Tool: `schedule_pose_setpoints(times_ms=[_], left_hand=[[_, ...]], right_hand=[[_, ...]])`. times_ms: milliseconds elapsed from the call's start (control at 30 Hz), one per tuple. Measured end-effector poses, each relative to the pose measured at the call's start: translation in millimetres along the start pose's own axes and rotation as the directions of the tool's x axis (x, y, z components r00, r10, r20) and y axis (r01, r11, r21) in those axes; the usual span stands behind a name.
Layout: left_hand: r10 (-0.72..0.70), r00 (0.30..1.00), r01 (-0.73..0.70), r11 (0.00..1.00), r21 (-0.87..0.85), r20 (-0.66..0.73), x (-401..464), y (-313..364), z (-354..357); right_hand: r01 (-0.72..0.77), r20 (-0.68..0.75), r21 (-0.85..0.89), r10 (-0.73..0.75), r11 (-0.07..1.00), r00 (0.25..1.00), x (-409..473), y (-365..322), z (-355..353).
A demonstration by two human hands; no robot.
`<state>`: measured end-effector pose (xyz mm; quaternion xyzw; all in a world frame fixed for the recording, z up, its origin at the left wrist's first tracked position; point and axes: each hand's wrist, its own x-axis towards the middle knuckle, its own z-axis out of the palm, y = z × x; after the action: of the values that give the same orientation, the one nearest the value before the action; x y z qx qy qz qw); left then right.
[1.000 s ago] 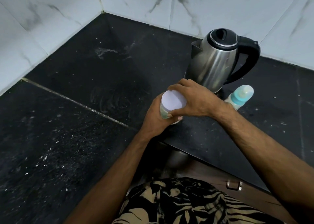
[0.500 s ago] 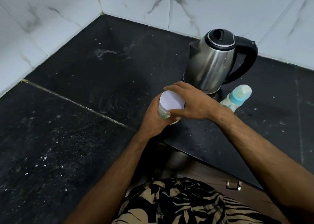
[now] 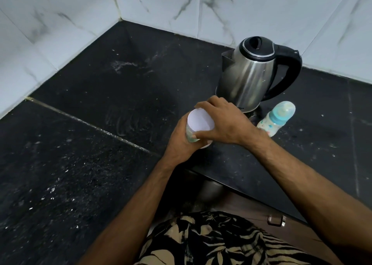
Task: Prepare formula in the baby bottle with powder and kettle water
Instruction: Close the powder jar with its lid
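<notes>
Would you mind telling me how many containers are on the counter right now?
3. The kettle stands at the back, the baby bottle just right of it, and the powder jar sits in front, held by both hands. None appear hidden.

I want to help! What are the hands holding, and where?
Both hold the powder container: left hand grips its side, right hand's fingers curl around its white lid.

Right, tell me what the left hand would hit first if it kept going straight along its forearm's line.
Likely the kettle. The left hand, holding the white-lidded container, points up and right toward the kettle's base; the right hand lies across the lid in between. Depth is unclear from this one view.
</notes>
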<state>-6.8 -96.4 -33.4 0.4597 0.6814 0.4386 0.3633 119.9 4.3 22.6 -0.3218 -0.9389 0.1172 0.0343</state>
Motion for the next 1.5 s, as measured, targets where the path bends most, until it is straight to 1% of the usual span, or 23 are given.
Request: schedule_pose_setpoints(times_ms=[33,133,167,200,300,333,367,467,500,567,633,667,700,767,833,900,1000,1067,1133,1200,1367,1400,1500], left_hand=[[-0.021,1.000,0.021,1.000,-0.009,0.001,-1.2,1.5,-0.5],[-0.010,1.000,0.010,1.000,-0.005,0.005,1.0,0.2,1.6],[-0.017,1.000,0.017,1.000,0.003,0.015,0.3,0.0,2.1],[-0.021,1.000,0.021,1.000,0.003,0.014,0.7,-0.4,2.3],[-0.015,1.000,0.015,1.000,-0.023,-0.002,-0.2,-3.6,1.1],[-0.012,1.000,0.012,1.000,-0.018,-0.007,0.1,-4.1,0.9],[-0.013,1.000,0.013,1.000,-0.019,0.000,0.0,-2.8,1.0],[-0.004,1.000,0.004,0.999,-0.035,-0.006,0.5,-4.6,1.8],[-0.002,1.000,0.001,0.999,-0.034,-0.009,0.4,-5.9,1.7],[0.004,1.000,-0.004,0.999,-0.032,-0.014,0.5,-8.3,1.3],[-0.006,1.000,0.006,0.999,-0.038,-0.006,0.7,-8.2,1.3],[-0.008,1.000,0.008,0.999,-0.040,-0.007,1.0,-8.1,1.1],[-0.004,1.000,0.004,0.999,-0.046,-0.007,1.2,-8.1,1.0],[0.005,1.000,-0.006,0.999,-0.043,-0.020,1.0,-9.8,0.9],[0.011,1.000,-0.012,0.999,-0.040,-0.021,1.1,-10.9,1.1],[0.008,1.000,-0.009,0.999,-0.041,-0.022,1.3,-10.4,1.3],[0.011,1.000,-0.013,0.998,-0.056,-0.026,1.6,-10.0,1.6],[0.019,1.000,-0.020,0.998,-0.060,-0.024,1.4,-10.4,1.8],[0.023,0.999,-0.024,0.998,-0.049,-0.025,1.0,-11.4,2.2],[0.029,0.999,-0.030,0.999,-0.043,-0.030,1.2,-12.7,2.3],[0.014,0.999,-0.015,0.999,-0.035,-0.032,2.0,-11.7,2.5],[0.019,0.999,-0.020,0.999,-0.033,-0.035,1.8,-12.0,2.2],[0.028,0.999,-0.029,0.999,-0.021,-0.030,0.8,-13.7,1.0]], right_hand=[[0.018,0.009,0.024,-0.018,1.000,1.000,-1.3,0.0,-0.1],[0.065,0.133,0.227,-0.097,0.972,0.986,-1.2,5.8,-3.9],[0.064,0.151,0.241,-0.102,0.968,0.983,-0.6,6.4,-4.3],[0.054,0.133,0.211,-0.083,0.976,0.988,0.3,5.9,-3.2],[-0.046,0.013,0.024,0.046,0.999,0.999,0.4,-0.3,0.6],[-0.059,-0.001,0.010,0.059,0.998,0.998,-0.2,-0.4,1.5],[-0.046,0.019,0.046,0.045,0.998,0.999,-0.9,0.7,1.8],[0.011,0.180,0.285,-0.065,0.958,0.981,0.0,10.4,-2.9],[0.018,0.193,0.316,-0.082,0.949,0.978,0.4,11.8,-2.4],[-0.015,0.121,0.267,-0.018,0.964,0.992,0.3,9.8,3.4],[-0.076,0.015,0.138,0.074,0.988,0.997,-1.1,4.5,8.6],[-0.077,-0.018,0.091,0.079,0.993,0.997,-2.3,3.2,10.7],[-0.051,-0.019,0.088,0.053,0.995,0.998,-3.5,3.0,12.0],[0.025,0.054,0.213,-0.037,0.977,0.998,-4.0,6.8,9.2],[0.054,0.116,0.320,-0.095,0.946,0.989,-2.7,10.7,6.5],[0.018,0.072,0.300,-0.042,0.954,0.997,-1.5,8.8,8.5],[-0.063,-0.041,0.152,0.070,0.986,0.997,-2.1,1.5,11.2],[-0.025,-0.001,0.169,0.026,0.985,1.000,-3.0,3.2,10.2],[0.031,0.109,0.313,-0.069,0.949,0.992,-2.8,10.2,3.4],[0.047,0.157,0.395,-0.118,0.917,0.980,-1.0,15.8,-1.0],[-0.022,0.001,0.290,0.023,0.957,1.000,-1.5,7.7,8.9],[-0.005,0.000,0.285,0.006,0.959,1.000,-2.2,8.0,9.7],[0.074,0.112,0.370,-0.123,0.926,0.986,-2.6,16.2,4.1]])
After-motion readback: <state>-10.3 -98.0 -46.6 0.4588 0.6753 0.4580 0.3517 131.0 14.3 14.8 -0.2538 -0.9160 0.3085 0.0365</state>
